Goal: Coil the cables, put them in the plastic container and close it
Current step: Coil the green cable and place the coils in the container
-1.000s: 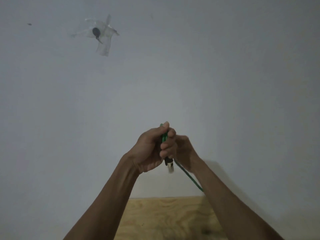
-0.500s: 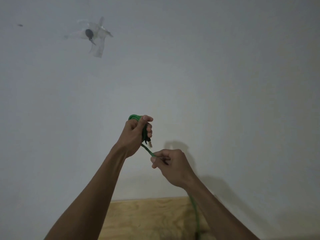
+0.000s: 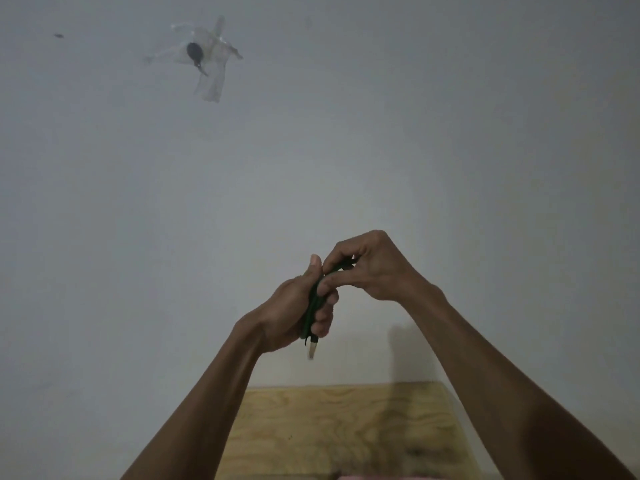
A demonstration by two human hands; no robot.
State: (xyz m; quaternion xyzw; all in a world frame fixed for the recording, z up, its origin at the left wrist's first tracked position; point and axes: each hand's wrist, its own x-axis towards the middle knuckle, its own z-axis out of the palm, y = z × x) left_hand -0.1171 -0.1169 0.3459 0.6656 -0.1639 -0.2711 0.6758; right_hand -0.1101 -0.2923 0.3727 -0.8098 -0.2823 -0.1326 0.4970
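Observation:
A green cable (image 3: 312, 306) is bunched into a tight coil and held up in front of the grey wall. My left hand (image 3: 292, 310) is shut around the coil, thumb pointing up. A silvery plug end (image 3: 312, 348) hangs out below that fist. My right hand (image 3: 372, 268) reaches over from the right and pinches the top loop of the cable against my left thumb. Any loose length of cable is hidden behind the hands. No plastic container is in view.
A plywood tabletop (image 3: 346, 427) lies below my forearms, against the wall. High on the wall at upper left, clear tape holds a small dark object (image 3: 195, 51). A small dark spot (image 3: 58, 36) marks the wall further left.
My right hand rose from below the coil and now meets my left hand at the coil's top. The strand that trailed down to the table is no longer visible.

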